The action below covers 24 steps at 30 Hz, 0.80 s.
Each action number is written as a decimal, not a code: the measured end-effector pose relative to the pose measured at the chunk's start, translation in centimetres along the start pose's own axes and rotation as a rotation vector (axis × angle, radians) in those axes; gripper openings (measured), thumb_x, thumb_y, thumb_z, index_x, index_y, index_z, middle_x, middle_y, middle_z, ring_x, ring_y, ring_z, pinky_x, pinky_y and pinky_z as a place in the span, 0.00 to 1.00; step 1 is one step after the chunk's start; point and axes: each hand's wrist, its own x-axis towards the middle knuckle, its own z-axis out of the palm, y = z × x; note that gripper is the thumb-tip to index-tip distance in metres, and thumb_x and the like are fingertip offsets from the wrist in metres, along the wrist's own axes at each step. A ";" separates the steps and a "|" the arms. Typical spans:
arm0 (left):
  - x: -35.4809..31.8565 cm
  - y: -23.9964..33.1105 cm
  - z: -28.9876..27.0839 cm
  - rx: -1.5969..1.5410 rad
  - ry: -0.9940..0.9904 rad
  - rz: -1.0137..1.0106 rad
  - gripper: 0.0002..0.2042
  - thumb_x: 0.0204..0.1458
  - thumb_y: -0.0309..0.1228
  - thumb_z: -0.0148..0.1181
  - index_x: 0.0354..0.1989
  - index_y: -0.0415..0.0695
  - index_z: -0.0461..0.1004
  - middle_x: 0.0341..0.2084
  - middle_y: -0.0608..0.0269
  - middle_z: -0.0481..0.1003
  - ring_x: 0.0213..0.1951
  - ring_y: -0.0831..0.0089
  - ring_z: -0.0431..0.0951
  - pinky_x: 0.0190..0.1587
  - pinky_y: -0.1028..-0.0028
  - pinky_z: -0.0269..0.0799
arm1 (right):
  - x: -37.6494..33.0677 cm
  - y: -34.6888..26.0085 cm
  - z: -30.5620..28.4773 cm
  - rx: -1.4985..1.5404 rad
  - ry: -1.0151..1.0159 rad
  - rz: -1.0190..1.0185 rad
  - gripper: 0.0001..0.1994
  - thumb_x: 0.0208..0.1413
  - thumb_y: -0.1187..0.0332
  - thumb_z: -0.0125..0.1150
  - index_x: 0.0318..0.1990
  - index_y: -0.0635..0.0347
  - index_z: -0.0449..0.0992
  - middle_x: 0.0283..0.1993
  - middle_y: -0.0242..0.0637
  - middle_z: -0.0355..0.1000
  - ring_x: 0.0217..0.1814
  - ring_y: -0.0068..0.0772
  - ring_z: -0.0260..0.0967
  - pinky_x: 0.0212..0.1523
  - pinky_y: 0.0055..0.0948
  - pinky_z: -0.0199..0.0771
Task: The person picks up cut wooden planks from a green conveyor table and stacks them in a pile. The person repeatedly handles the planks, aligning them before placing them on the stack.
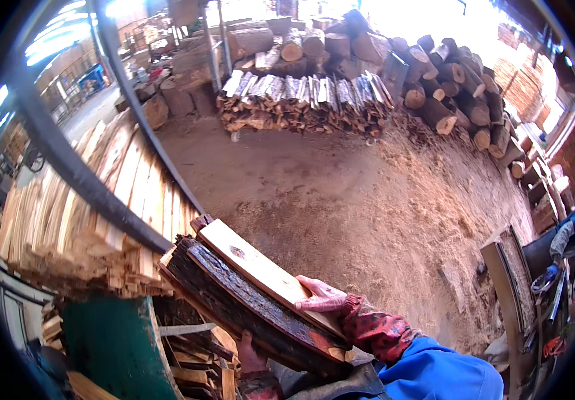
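Observation:
A bundle of long wooden slabs slants across my front, its far end up and to the left. Dark, rough bark shows on the slabs (247, 283), while a pale sawn board (254, 260) with a knot lies along their far side. My right hand (322, 295), in a red patterned cuff, is closed over the pale board near its close end. From the near side my left hand (251, 355) grips the lowest bark-covered slab; its fingers are mostly hidden beneath. The far end of the bundle is close to a grey metal bar (94, 190).
Stacked pale boards (111, 180) stand at the left behind metal bars. A green panel (111, 347) and wood scraps (194, 363) are lower left. Split slabs (301, 103) and logs (457, 90) are piled across the far side. Sawdust (434, 213) covers the ground; bark-edged boards (511, 280) lean at right.

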 end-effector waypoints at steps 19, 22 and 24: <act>25.4 -3.9 21.7 0.052 -0.117 -0.149 0.26 0.53 0.31 0.59 0.60 0.43 0.59 0.50 0.57 0.70 0.50 0.58 0.73 0.53 0.57 0.73 | 10.2 -1.4 -26.9 0.078 0.260 0.043 0.39 0.47 0.43 0.66 0.57 0.66 0.64 0.50 0.41 0.68 0.55 0.29 0.62 0.57 0.30 0.61; 28.7 -4.6 24.4 0.036 -0.064 -0.183 0.24 0.54 0.30 0.58 0.59 0.43 0.60 0.49 0.57 0.71 0.49 0.58 0.73 0.52 0.58 0.74 | 12.5 -1.8 -30.9 0.106 0.249 0.035 0.39 0.47 0.44 0.66 0.57 0.66 0.63 0.51 0.41 0.68 0.55 0.29 0.62 0.58 0.30 0.61; 31.1 -5.0 25.7 0.014 -0.082 -0.168 0.23 0.55 0.30 0.58 0.59 0.43 0.60 0.49 0.58 0.71 0.49 0.59 0.74 0.52 0.59 0.74 | 14.3 -1.8 -33.2 0.116 0.244 0.045 0.39 0.47 0.44 0.67 0.57 0.66 0.63 0.51 0.41 0.68 0.56 0.29 0.62 0.58 0.29 0.60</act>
